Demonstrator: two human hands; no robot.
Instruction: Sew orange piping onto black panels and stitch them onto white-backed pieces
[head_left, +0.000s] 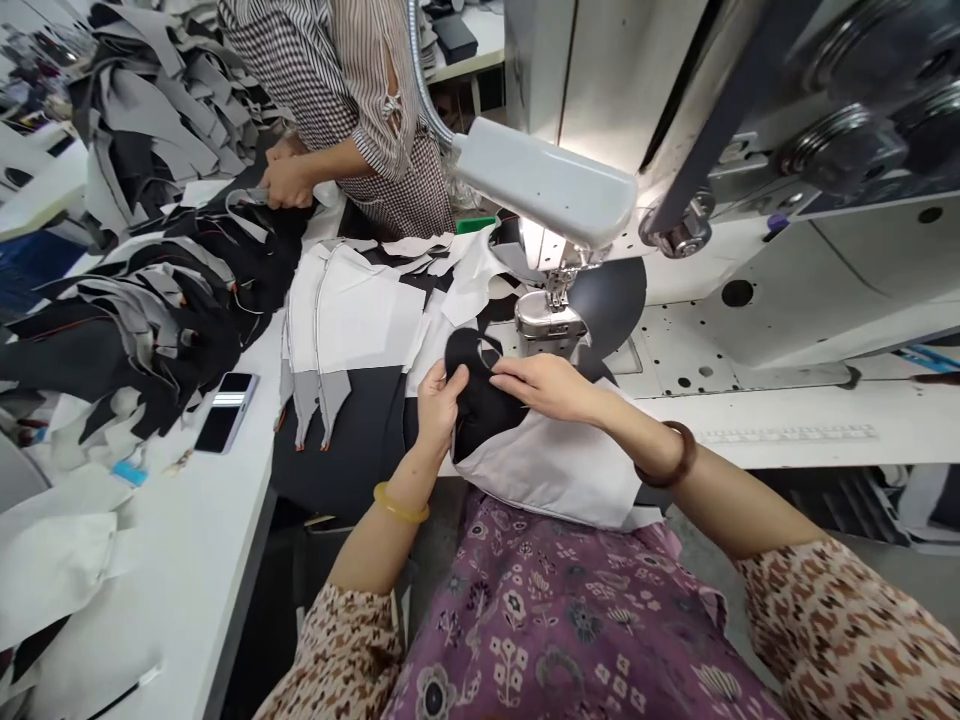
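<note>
Evidently, the left hand (440, 408) pinched the black fabric (478, 405) between thumb and fingers, while the right hand (553, 386) lay along its other edge, fingers nearly straight and close together (whether its thumb gripped underneath, I couldn't tell). The fabric sat just in front of the metal machine post (551, 316), against a white panel (555, 462).

Matt cloth (481, 408), glossy metal post (550, 318)

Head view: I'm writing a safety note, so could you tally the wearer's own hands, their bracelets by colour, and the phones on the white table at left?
Hands: 2 (left hand, right hand)
Yellow bracelet: 1
Brown bracelet: 1
Phone: 1
Total: 5
</note>
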